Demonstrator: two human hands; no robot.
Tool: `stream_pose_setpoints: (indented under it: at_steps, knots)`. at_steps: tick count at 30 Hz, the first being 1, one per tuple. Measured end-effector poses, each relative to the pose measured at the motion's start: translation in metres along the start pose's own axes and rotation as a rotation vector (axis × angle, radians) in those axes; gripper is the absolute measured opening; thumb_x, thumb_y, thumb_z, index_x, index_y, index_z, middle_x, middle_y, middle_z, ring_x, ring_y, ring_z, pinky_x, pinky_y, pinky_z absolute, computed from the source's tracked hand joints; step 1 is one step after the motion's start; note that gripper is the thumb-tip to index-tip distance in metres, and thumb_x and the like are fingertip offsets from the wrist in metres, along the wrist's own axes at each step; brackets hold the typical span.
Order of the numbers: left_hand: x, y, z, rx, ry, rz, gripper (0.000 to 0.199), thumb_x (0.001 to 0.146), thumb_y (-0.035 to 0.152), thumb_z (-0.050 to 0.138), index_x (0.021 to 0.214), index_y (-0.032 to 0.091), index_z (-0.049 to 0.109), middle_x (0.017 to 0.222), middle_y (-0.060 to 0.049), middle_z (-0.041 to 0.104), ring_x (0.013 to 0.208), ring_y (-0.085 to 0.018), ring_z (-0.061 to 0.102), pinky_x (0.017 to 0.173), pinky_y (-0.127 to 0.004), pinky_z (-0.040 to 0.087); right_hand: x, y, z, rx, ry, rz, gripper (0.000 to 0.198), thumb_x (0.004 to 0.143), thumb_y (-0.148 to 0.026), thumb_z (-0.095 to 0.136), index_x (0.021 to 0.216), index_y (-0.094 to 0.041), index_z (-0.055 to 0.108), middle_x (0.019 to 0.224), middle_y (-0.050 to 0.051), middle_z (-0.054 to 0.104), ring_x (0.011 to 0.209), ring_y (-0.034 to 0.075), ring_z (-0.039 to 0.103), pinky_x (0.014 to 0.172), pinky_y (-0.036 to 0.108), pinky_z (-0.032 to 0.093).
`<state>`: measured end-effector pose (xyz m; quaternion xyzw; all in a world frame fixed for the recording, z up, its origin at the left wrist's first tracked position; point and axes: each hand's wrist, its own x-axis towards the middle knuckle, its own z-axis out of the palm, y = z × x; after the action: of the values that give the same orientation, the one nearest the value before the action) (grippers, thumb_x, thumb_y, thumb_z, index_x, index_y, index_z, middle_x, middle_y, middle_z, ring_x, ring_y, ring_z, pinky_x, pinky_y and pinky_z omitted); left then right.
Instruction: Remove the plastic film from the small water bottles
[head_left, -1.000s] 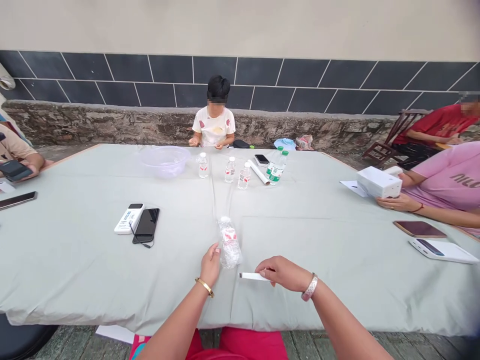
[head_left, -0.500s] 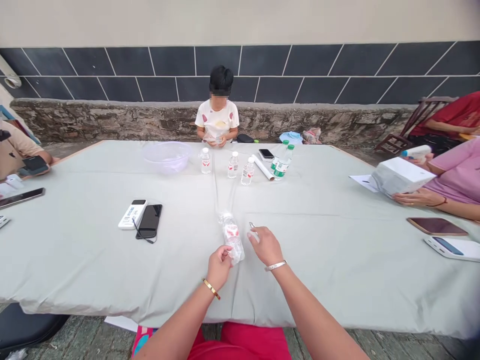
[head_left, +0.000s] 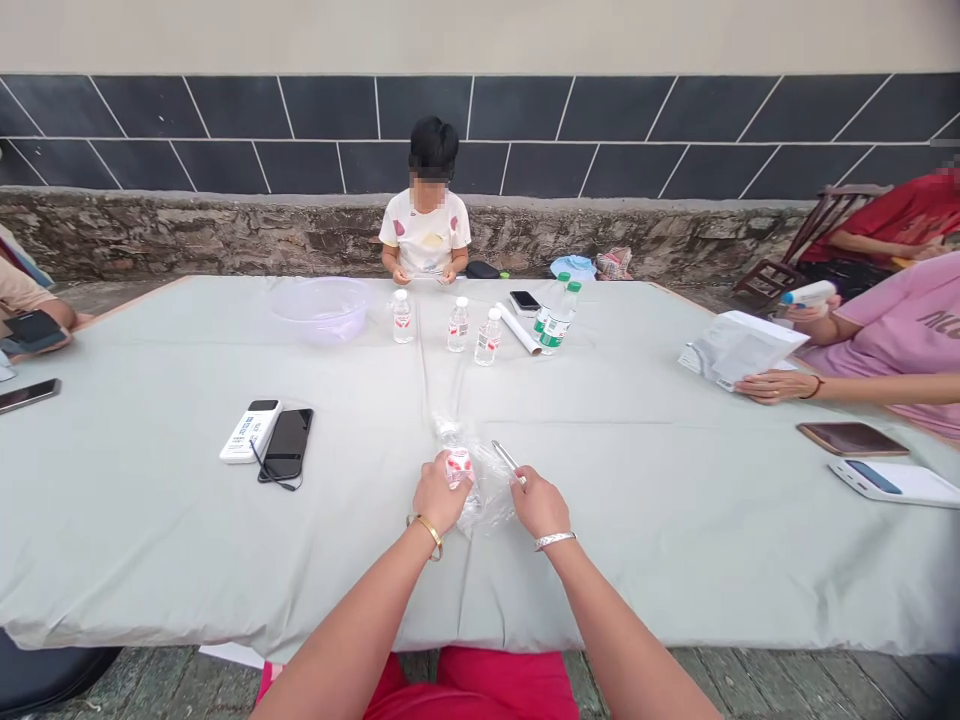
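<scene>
A clear plastic bottle with a red-and-white label [head_left: 459, 466] lies on the table in front of me, its neck pointing away. My left hand [head_left: 442, 497] is closed around its lower part from the left. Crumpled clear plastic film [head_left: 491, 490] spreads beside the bottle, between my hands. In my closed right hand [head_left: 541, 503] is a slim silver metal tool [head_left: 506, 456], its tip pointing forward and left over the film. I cannot make out its exact kind.
Three small bottles [head_left: 458, 325], a white roll [head_left: 517, 328] and two green-capped bottles [head_left: 555, 318] stand or lie farther back. A clear purple basin [head_left: 321, 310] is back left. A phone [head_left: 286, 445] and power bank [head_left: 253, 432] lie left. People sit around the table.
My left hand has moved from the bottle's base up around its body. Film now spreads to the bottle's right, and the tool in my right hand shows more fully. The view has shifted slightly.
</scene>
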<state>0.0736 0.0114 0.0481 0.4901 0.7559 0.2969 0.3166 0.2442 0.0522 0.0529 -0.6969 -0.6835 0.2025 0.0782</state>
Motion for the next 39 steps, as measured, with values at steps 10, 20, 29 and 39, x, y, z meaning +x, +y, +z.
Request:
stream_pose_setpoints:
  at_steps: [10, 20, 29, 39]
  knots:
    - [0.001, -0.018, -0.029, 0.134, 0.052, -0.043, 0.076, 0.068, 0.032, 0.06, 0.138, 0.022, 0.03, 0.111, -0.011, 0.051, 0.093, -0.022, 0.058, 0.075, -0.029, 0.042, -0.002, 0.014, -0.028, 0.238, 0.248, -0.034, 0.032, 0.08, -0.021, 0.041, 0.108, -0.018, 0.056, 0.097, 0.007, 0.061, 0.077, 0.016, 0.059, 0.073, 0.029, 0.046]
    - [-0.007, -0.06, -0.058, -0.046, 0.098, -0.034, 0.061, 0.069, 0.032, 0.061, 0.127, 0.019, 0.044, 0.104, -0.009, 0.057, 0.084, -0.019, 0.06, 0.074, -0.029, 0.046, -0.037, -0.086, 0.054, 0.444, -0.014, -0.58, 0.052, 0.09, -0.047, 0.032, 0.13, -0.016, 0.042, 0.133, 0.014, 0.045, 0.126, 0.023, 0.039, 0.105, 0.042, 0.033]
    - [-0.002, -0.106, -0.103, -0.269, 0.127, -0.294, 0.053, 0.079, 0.049, 0.047, 0.122, 0.019, 0.047, 0.1, -0.008, 0.062, 0.082, -0.017, 0.062, 0.06, -0.024, 0.046, -0.02, -0.045, 0.061, 0.339, -0.152, -0.422, 0.046, 0.09, -0.044, 0.033, 0.124, -0.018, 0.05, 0.137, 0.011, 0.043, 0.131, 0.022, 0.034, 0.107, 0.042, 0.027]
    - [-0.007, -0.125, -0.098, -0.088, 0.04, -0.243, 0.031, 0.081, 0.043, 0.037, 0.072, 0.02, 0.055, 0.052, 0.003, 0.052, 0.044, -0.014, 0.052, 0.046, -0.024, 0.039, 0.008, -0.046, 0.032, 0.41, -0.104, -0.145, 0.034, 0.083, -0.02, 0.041, 0.113, -0.016, 0.056, 0.112, 0.008, 0.061, 0.103, 0.017, 0.057, 0.089, 0.03, 0.043]
